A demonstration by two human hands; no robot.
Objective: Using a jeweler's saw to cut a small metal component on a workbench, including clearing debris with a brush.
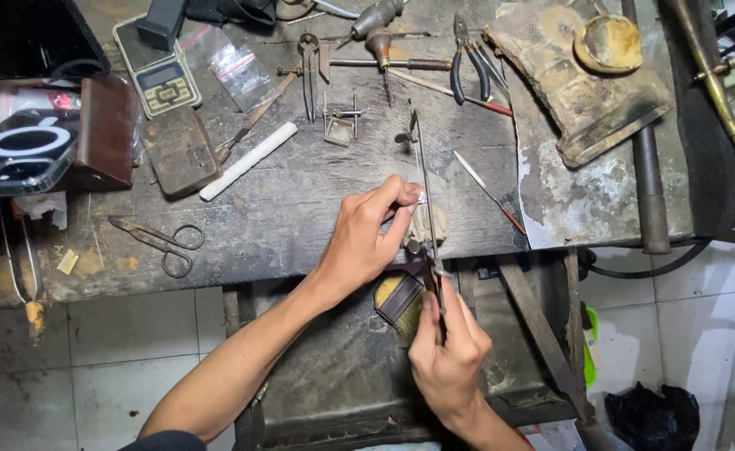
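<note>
My left hand (366,235) pinches a tiny pale metal piece (418,199) between thumb and forefinger, pressed against the worn wooden bench peg (431,224) at the workbench edge. My right hand (449,349) grips the handle of a jeweller's saw (422,167), whose thin frame runs up away from me, past the small piece. A brush with a yellowish ferrule (396,302) lies just under my hands in the tray below.
On the dark workbench (300,192) lie scissors (163,242), a white stick (249,160), a small digital scale (157,73), dividers (310,71), pliers (469,65), a graver (491,194), and a charred soldering block (588,75). A phone (17,150) rests at the left. Tiled floor lies below.
</note>
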